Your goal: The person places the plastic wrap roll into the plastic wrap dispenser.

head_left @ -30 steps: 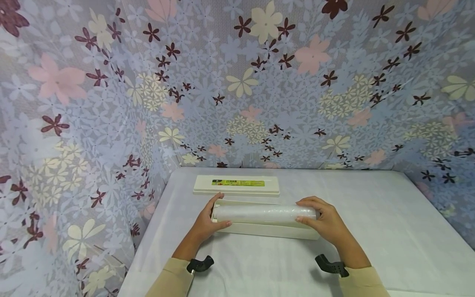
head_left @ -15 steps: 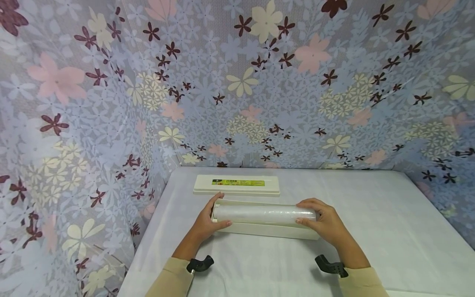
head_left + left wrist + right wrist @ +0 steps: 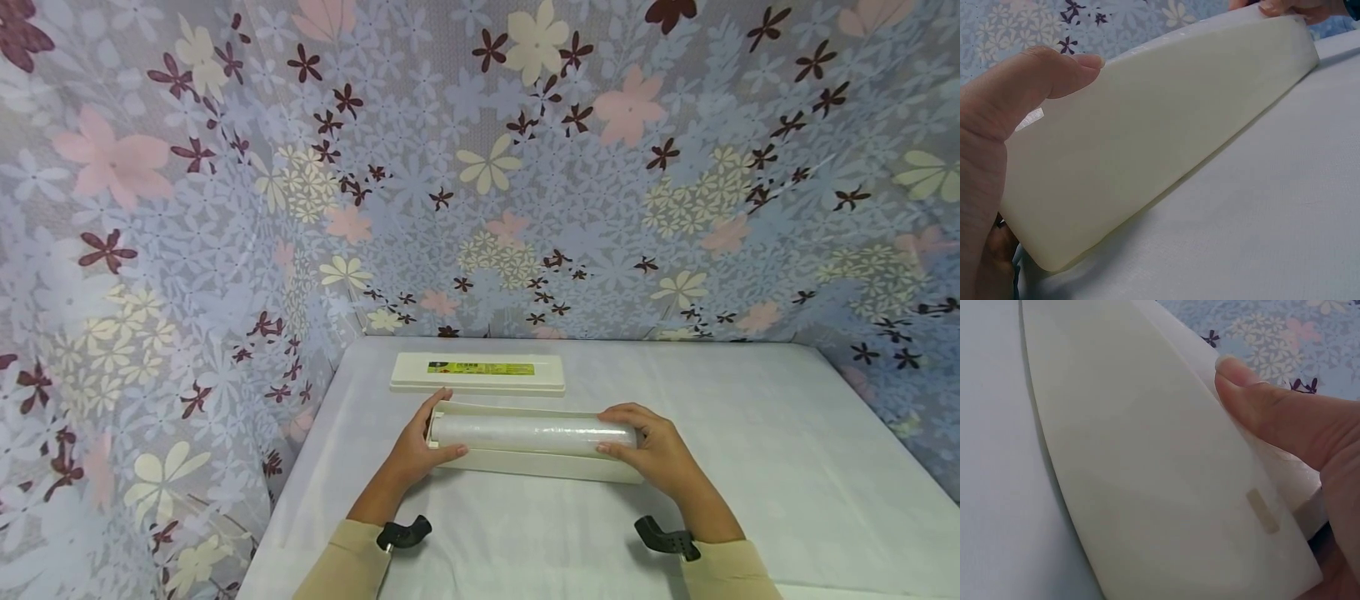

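Where floral cloth [image 3: 420, 167] backs a white tabletop [image 3: 765, 442], hands [image 3: 416, 447] [image 3: 657, 445] grip box [image 3: 540, 465] (left), roll [image 3: 525, 432] (right).

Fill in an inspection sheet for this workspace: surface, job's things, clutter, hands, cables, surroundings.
Surface: white cloth-covered table.
Job's things: long cream plastic box, open, with a shiny translucent film roll in it; flat cream rectangular lid with a green label lies beyond.
Clutter: nothing seen.
Left hand: grips the box's left end.
Right hand: holds the roll's right end.
Cables: nothing seen; a curved black piece sits at each wrist.
Surroundings: pale blue floral fabric behind and at both sides.
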